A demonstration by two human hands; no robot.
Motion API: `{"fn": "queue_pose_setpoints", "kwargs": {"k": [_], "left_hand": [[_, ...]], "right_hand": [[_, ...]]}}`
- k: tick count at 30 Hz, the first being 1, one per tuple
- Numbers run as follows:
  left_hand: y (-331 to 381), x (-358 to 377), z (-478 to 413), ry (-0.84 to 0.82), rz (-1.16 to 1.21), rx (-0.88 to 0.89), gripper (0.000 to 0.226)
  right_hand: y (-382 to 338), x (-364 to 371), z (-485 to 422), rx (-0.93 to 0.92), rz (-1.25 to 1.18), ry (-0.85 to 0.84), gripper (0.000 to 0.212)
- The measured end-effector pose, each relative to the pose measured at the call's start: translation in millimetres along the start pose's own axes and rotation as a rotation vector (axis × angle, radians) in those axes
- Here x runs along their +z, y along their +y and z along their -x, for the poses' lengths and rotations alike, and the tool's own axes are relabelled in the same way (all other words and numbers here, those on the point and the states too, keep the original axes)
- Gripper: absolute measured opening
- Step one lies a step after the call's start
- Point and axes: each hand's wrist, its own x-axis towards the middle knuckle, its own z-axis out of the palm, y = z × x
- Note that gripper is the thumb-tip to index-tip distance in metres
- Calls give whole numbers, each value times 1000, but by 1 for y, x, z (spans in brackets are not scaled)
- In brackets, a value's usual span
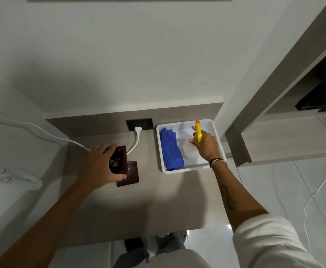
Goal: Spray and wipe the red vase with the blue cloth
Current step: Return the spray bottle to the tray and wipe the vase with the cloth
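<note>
The dark red glass vase [128, 172] stands on the grey table, left of centre, with a square base and a rectangular mouth. My left hand [100, 167] wraps around its upper part from the left. A folded blue cloth [171, 148] lies in the left half of a white tray [219, 136]. Over the tray's right half, my right hand [206, 145] grips a spray bottle [198, 132] with a yellow head, an orange nozzle and a pale translucent body; the bottle's lower part is partly hidden by my fingers.
A black wall socket [138, 123] with a white plug and cable [136, 142] sits just behind the vase. Another white cable [42, 130] runs in from the left. A white corded device [13, 176] lies at far left. A shelf unit [286, 132] stands right.
</note>
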Motion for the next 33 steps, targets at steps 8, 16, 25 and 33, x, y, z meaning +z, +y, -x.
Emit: {"fn": "queue_pose_setpoints", "kwargs": {"k": [8,16,25,33], "left_hand": [[0,12,-4,21,73,38,116],[-5,20,-6,33,126,39,114],[-18,36,-10,114,120,118,108],[-16,39,-8,144,128,109,105]], "right_hand": [[-4,12,29,-127,88,464,72],[-11,100,12,-456,463,-83,75],[9,138,-34,-347,683,-324,81],[12,150,-36,-293,626,-261,81]]}}
